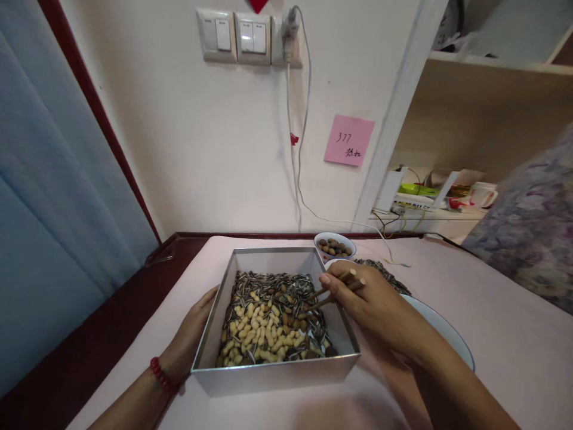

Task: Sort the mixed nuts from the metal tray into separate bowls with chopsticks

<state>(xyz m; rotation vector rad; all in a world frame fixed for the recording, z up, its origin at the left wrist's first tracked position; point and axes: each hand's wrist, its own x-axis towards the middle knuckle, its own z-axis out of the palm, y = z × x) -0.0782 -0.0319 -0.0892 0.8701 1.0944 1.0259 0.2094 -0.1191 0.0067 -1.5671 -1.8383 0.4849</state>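
Observation:
A square metal-edged box [273,382] stands on the pink-covered table, holding peanuts in shells [257,328], striped sunflower seeds [264,283] and brown nuts [295,324]. My right hand [371,304] is closed around a pair of wooden chopsticks [351,280] above the box's right wall. Their tips reach down among the brown nuts; whether they pinch one I cannot tell. Flat against the outside of the left wall lies my left hand [194,328], fingers stretched out and partly hidden by the box. A red bead bracelet [162,374] circles that wrist.
Behind the box is a bowl of brown nuts [333,246]. More sunflower seeds [382,273] lie behind my right hand, and a blue-rimmed dish [447,328] is partly under my forearm. A white cable [353,222] trails from the wall socket onto the table.

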